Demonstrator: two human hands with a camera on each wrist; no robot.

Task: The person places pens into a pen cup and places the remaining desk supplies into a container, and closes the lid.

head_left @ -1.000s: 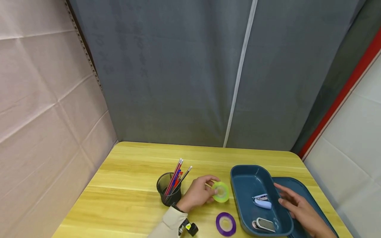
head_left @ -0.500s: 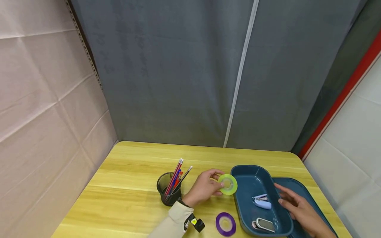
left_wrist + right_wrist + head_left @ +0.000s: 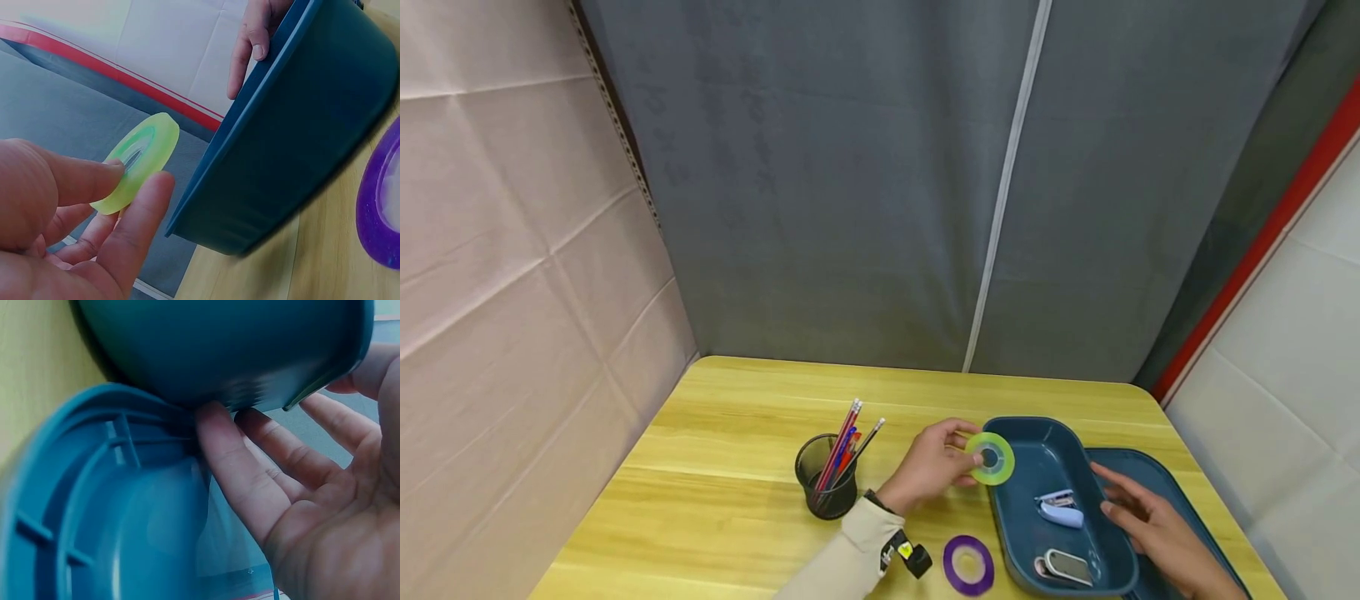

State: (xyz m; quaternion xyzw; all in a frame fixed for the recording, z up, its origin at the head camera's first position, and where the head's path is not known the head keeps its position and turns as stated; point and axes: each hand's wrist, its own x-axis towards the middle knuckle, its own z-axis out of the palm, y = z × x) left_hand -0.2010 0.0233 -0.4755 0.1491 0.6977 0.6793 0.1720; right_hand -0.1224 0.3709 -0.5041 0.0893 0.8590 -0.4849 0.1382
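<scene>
My left hand (image 3: 931, 462) pinches a yellow-green roll of tape (image 3: 1005, 458) between thumb and fingers, tilted, overlapping the left rim of a deep blue bin (image 3: 1028, 475). In the left wrist view the tape roll (image 3: 159, 142) is up beside the bin's wall (image 3: 300, 131). My right hand (image 3: 1157, 529) grips the bin's right side, thumb at the rim; its fingers (image 3: 250, 481) touch the outer wall in the right wrist view. Inside the bin lie a light blue stapler (image 3: 1062, 512) and a silver-grey oblong object (image 3: 1069, 567). A purple roll of tape (image 3: 953, 567) lies on the table.
A black mesh cup (image 3: 827, 504) holding pens and pencils stands left of my left hand. A second blue tray (image 3: 1150, 471) lies right of the bin, under my right hand. A grey curtain (image 3: 850, 208) hangs behind the wooden table (image 3: 700, 483).
My left hand has carried the yellow-green roll of tape to the right and slightly away from me, from beside the bin to over its left rim. The right hand stays put.
</scene>
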